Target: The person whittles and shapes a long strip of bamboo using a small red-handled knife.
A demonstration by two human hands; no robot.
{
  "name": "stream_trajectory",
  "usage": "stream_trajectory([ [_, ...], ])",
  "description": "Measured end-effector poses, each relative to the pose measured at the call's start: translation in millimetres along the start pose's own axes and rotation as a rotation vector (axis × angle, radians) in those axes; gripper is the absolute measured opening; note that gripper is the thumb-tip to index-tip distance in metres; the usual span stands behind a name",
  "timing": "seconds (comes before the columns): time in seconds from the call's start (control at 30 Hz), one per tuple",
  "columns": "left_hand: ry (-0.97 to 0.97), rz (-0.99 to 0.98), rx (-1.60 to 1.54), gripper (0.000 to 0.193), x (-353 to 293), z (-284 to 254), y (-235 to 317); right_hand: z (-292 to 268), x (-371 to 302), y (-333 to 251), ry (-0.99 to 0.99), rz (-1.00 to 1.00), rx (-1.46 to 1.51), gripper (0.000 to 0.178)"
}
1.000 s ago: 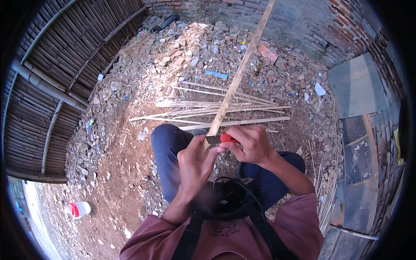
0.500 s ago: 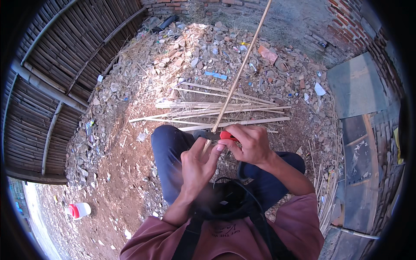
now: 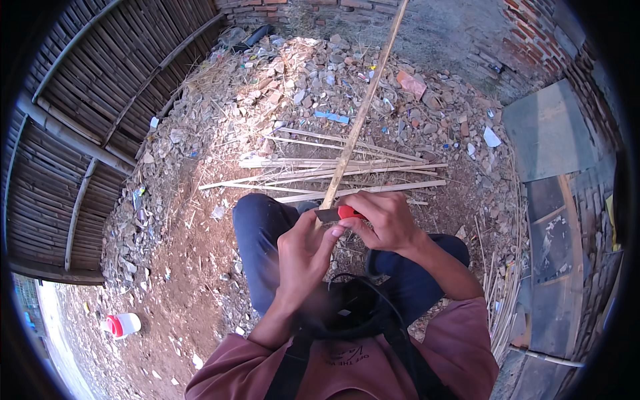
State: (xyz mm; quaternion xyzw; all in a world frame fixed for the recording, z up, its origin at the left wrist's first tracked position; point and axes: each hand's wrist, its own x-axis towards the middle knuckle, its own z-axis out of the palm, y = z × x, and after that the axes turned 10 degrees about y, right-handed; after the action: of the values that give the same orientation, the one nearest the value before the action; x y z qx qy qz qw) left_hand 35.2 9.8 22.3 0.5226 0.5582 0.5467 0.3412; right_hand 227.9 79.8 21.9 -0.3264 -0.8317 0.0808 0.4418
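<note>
A long bamboo strip (image 3: 353, 137) slants from my hands up toward the brick wall. Its near end is pinched in my left hand (image 3: 301, 252), between thumb and fingers. My right hand (image 3: 383, 220) is closed round a knife with a red handle (image 3: 348, 212). The dark blade (image 3: 327, 215) lies across the strip close to its near end, beside my left fingertips. Both hands are between my bent knees, nearly touching. Beyond them several split bamboo strips (image 3: 300, 177) lie in a loose pile on the ground.
Rubble and broken brick (image 3: 267, 100) cover the ground up to the brick wall (image 3: 453, 47). A bamboo-slat wall (image 3: 73, 133) stands left, and weathered boards (image 3: 553, 133) lean at right. A white container with a red lid (image 3: 125, 325) sits at lower left.
The bamboo strip has turned to show a wider, mottled face, and its far end has shifted slightly left. The knife blade now shows flatter across it. My hands stay nearly in place.
</note>
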Motion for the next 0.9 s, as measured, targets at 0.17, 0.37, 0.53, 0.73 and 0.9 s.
stream_trajectory([
  [0.17,0.003,-0.006,0.005,0.022,1.1,-4.3,-4.9,0.8,1.4,-6.0,0.000,0.020,0.024,0.028],
  [0.37,0.058,0.030,-0.050,0.026,3.2,-4.0,-14.2,0.0,1.5,-4.9,-0.034,0.019,0.049,0.026],
  [0.53,-0.018,0.027,0.079,0.033,3.3,-9.2,-15.7,1.9,1.1,-4.8,-0.028,0.027,0.047,0.026],
  [0.73,0.060,0.022,0.032,0.044,1.2,-2.0,-20.3,2.8,1.0,-3.1,-0.020,0.010,0.036,0.026],
  [0.9,0.071,0.058,0.070,0.038,1.2,-2.7,-12.0,3.4,1.7,-3.0,-0.014,-0.006,0.032,0.026],
])
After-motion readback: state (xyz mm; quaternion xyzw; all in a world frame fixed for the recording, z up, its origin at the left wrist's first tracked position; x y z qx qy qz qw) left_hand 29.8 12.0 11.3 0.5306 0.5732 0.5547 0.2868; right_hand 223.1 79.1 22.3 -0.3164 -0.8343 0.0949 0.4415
